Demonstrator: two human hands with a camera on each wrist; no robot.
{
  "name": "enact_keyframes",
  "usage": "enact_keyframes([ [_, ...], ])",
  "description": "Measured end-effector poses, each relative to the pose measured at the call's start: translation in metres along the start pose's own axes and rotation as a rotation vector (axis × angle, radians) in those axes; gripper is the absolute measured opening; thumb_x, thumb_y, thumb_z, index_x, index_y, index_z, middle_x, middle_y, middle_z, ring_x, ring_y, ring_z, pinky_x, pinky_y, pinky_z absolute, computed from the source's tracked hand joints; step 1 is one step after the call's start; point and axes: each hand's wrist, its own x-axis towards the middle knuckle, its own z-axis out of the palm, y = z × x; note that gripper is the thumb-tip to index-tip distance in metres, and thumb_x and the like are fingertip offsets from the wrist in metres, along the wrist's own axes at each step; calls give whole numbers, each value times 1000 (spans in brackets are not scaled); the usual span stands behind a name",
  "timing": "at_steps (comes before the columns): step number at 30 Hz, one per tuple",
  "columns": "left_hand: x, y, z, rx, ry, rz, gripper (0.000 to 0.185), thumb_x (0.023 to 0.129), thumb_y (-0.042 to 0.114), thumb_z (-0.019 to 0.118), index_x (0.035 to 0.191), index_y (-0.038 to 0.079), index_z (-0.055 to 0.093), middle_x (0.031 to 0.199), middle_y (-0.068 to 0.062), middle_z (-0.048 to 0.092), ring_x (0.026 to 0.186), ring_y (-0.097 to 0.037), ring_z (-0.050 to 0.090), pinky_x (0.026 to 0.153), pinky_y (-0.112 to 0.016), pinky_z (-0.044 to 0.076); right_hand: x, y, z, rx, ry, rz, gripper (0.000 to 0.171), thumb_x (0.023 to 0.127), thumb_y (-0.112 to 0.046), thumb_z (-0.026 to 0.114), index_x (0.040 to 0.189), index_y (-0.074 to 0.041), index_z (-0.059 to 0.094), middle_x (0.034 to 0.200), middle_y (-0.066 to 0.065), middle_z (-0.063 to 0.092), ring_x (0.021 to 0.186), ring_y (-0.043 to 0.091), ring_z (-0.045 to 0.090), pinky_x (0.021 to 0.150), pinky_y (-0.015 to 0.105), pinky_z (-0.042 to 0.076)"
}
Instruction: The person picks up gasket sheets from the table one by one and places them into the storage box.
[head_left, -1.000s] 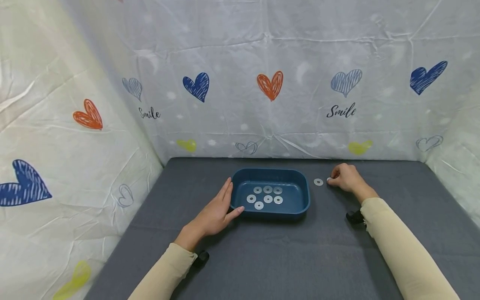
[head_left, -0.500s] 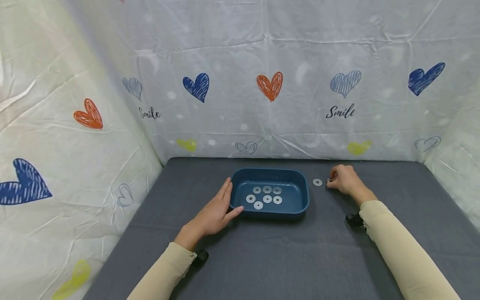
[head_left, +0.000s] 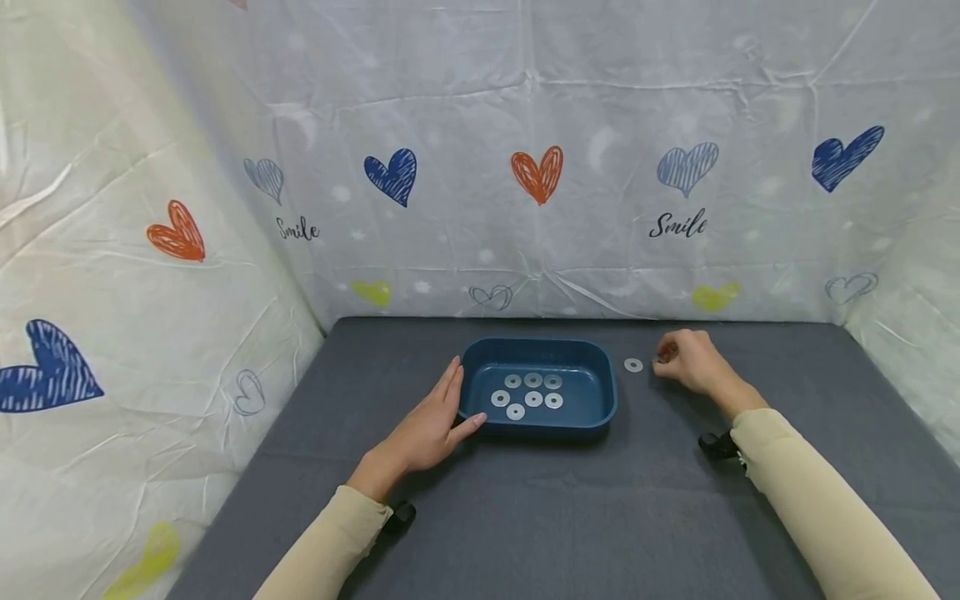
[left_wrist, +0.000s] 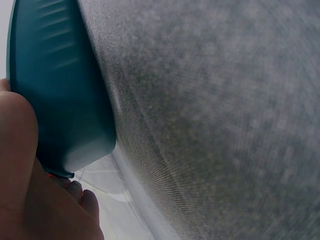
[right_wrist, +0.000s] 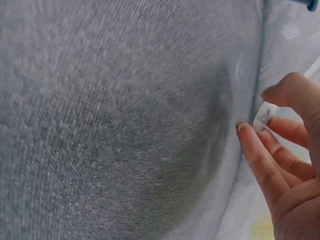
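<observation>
A blue rectangular tray (head_left: 536, 430) stands on the table, with several flat metal washers (head_left: 533, 399) lying on its floor. My left hand (head_left: 420, 429) rests against the tray's left end, fingers straight along the side and thumb at the near rim. In the left wrist view, that hand touches the tray's outer wall (left_wrist: 65, 100). To the right of the tray, one loose washer (head_left: 633, 365) lies flat on the cloth. Just beyond it is my right hand (head_left: 693, 364). The right wrist view shows this hand pinching a tilted washer (right_wrist: 265, 115) between thumb and fingers.
Dark grey cloth (head_left: 570, 517) covers the table. A white curtain (head_left: 450, 233) printed with hearts and "Smile" hangs along the back edge, and more of it hangs at both sides. Each wrist carries a small black device (head_left: 717, 446).
The pinched washer has turned in my right fingers and shows less in the head view. My right forearm has shifted slightly. The left hand and tray stay as they were.
</observation>
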Motion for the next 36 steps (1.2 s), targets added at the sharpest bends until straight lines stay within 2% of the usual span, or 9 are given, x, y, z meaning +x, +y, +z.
enact_keyframes([
  [7, 0, 0, -2, -7, -11, -8, 97, 103, 66, 41, 163, -1, 3, 172, -11, -8, 157, -29, 7, 123, -51, 23, -5, -15, -5, 53, 20, -57, 22, 89, -10, 77, 106, 4, 73, 98, 16, 73, 87, 28, 70, 74, 43, 59],
  [20, 1, -1, 0, -3, -10, -6, 97, 103, 66, 40, 163, 0, 2, 172, -11, -9, 158, -29, 7, 123, -51, 22, -15, -31, -7, 74, 65, -115, 19, 88, -8, 77, 104, 2, 73, 91, 9, 69, 77, 18, 64, 69, 37, 55],
  [27, 0, -1, 0, -6, -14, -3, 97, 103, 64, 42, 163, -1, 2, 172, -12, -9, 157, -29, 7, 123, -51, 22, -20, -35, -6, 91, 84, -120, 18, 86, -7, 79, 102, 0, 74, 89, 8, 67, 75, 17, 62, 68, 35, 54],
  [36, 1, -2, 0, -4, -4, 3, 98, 103, 66, 41, 163, -1, 3, 172, -11, -8, 157, -30, 8, 122, -52, 23, -23, -48, -7, 102, 100, -190, 18, 83, -4, 80, 100, 1, 74, 88, 7, 67, 73, 15, 63, 65, 29, 54],
])
